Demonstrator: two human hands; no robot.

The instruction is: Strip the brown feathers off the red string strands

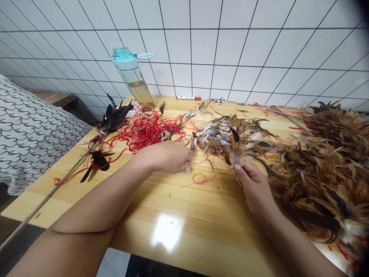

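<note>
My right hand (252, 181) pinches a small feather (236, 148) by its base, between thumb and fingers, with the dark tip pointing up. My left hand (174, 157) is over the middle of the table, fingers curled down and slightly blurred; what they hold, if anything, is hidden. A thin red string (201, 178) lies in a loose loop between my hands, and another strand runs beside my left fingertips. Beyond my left hand is a tangled heap of red strings (144, 130). A pile of grey and brown feathers (221, 132) lies just behind the pinched feather.
Large brown feather bunches (314, 181) cover the table's right side. At left, a long stick (54, 188) with black feathers (113, 117) tied at its end crosses the table (138, 231). A water bottle (135, 80) and red marker (188, 98) stand or lie near the tiled wall (207, 50).
</note>
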